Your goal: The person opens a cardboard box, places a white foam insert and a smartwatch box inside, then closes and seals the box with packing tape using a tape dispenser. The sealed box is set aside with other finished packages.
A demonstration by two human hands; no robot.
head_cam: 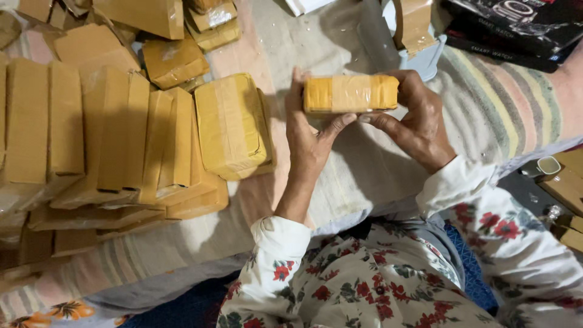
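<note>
At far left, on the striped cloth (pixel 504 115): stacked flat cardboard sleeves (pixel 67 127), with one finished tape-wrapped parcel (pixel 232 124) lying at the stack's right edge. Centre frame, raised above the cloth: small yellow-brown packet (pixel 351 93), long side level, banded across its middle with clear tape. Gripped at its left end by left hand (pixel 310 136), fingers closed behind and thumb angled up under the lower edge. Gripped at its right end by right hand (pixel 419 118), fingers curled over the top, thumb pressing below. Just behind, tape roll (pixel 415 24) on a pale dispenser; dark boxes (pixel 516 24) at top right. Judged step: smoothing down the tape band. Judged next requirement: firm thumb pressure along the seam, packet kept level.
</note>
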